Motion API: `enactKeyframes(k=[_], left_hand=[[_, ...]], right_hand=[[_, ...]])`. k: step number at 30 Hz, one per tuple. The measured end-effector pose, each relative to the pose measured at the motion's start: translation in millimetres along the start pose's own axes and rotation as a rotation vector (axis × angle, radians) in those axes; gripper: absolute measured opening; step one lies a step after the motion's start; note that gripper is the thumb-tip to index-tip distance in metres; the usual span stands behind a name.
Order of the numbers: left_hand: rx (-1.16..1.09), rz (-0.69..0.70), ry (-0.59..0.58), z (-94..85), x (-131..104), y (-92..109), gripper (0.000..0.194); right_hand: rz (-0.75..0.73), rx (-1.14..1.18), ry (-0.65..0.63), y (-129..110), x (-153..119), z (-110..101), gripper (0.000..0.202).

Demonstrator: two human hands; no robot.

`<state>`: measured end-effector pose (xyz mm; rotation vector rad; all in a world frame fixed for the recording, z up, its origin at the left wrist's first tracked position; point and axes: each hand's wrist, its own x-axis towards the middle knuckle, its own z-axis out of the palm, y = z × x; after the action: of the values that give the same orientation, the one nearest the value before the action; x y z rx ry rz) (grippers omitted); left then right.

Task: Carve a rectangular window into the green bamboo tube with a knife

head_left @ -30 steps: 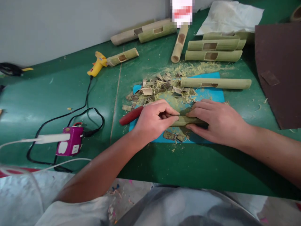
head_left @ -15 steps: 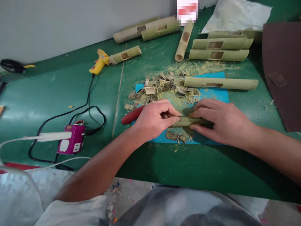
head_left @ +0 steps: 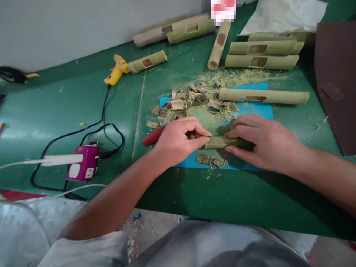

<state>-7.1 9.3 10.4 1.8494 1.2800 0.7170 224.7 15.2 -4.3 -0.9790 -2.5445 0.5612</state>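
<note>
Fingers (head_left: 238, 131) of the right hand (head_left: 268, 142) close over a short bamboo piece (head_left: 218, 142), thumb on the near side and forefinger on the far side; the piece lies crosswise above a blue sheet (head_left: 186, 163) on the green tabletop (head_left: 194, 196). The thumb and forefinger of the left hand (head_left: 178, 142) are drawn together at the left end of the piece; whether they grip its edge or some thin object cannot be told. A red handle (head_left: 152, 136) projects to the left from behind the left hand. Dark chips (head_left: 203, 158) lie just on the near side of the piece. Beyond the hands, a heap of chips (head_left: 178, 105) and shavings covers part of the sheet, and a long tube (head_left: 286, 96) with a cut opening lies to its right. Farther out are a yellow glue gun (head_left: 114, 76), its nozzle end beside a short tube (head_left: 158, 60); a purple adapter (head_left: 90, 157), at left; stacked tubes (head_left: 280, 62), at rear right; and a brown board (head_left: 336, 122), at far right.
</note>
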Motion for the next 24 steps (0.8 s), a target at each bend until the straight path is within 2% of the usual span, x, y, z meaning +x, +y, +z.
enactKeyframes(k=[4,7,12,18,24], left_hand=[[-0.015,0.022,-0.006,3.5,1.4,1.4,0.004],[0.007,-0.013,-0.044,1.2,0.9,2.6,0.003],[-0.026,-0.037,0.014,1.0,-0.6,1.8,0.004],[-0.036,-0.034,-0.029,3.9,0.5,0.8,0.005],[-0.053,-0.025,-0.021,1.8,3.0,0.6,0.006]], right_hand=[[0.002,-0.001,-0.015,-0.7,0.3,-0.6,0.020],[0.000,0.005,0.003,0.2,0.1,0.4,0.021],[-0.008,-0.008,-0.009,0.3,0.5,0.3,0.023],[0.008,0.009,-0.012,0.9,0.4,-0.1,0.022],[0.010,-0.001,-0.016,-0.2,1.5,-1.3,0.025]])
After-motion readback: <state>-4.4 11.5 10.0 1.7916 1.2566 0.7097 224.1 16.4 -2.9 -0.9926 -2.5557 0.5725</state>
